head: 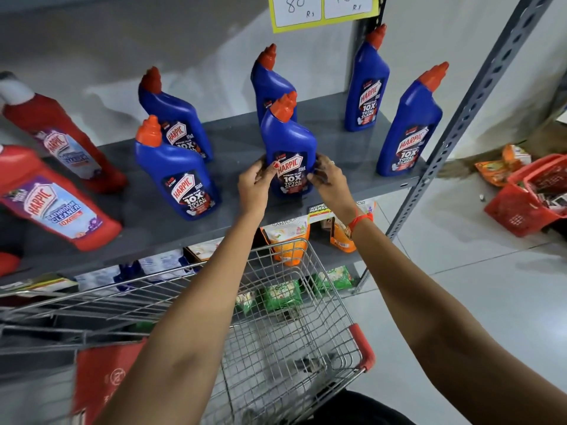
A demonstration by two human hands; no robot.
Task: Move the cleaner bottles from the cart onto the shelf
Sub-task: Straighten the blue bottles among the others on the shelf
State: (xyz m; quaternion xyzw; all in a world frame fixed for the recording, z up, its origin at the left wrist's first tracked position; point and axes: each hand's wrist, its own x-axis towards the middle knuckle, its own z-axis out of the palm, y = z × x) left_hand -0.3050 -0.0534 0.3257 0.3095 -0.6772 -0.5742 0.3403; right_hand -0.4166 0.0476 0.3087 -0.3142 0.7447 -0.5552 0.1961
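Note:
A blue cleaner bottle (290,142) with a red cap stands upright at the front middle of the grey shelf (233,142). My left hand (256,185) grips its lower left side and my right hand (329,179) grips its lower right side. Several more blue bottles stand on the shelf: two at the left (176,173), one behind (270,81), two at the right (409,127). Two red bathroom cleaner bottles (58,207) stand at the far left. The wire cart (294,326) sits below my arms; I see no bottles in its basket.
A slotted grey upright (460,118) frames the shelf's right side. Yellow price tags (322,10) hang above. Pouches and packets fill the lower shelves (288,237). A red basket (534,200) of goods lies on the floor at the right.

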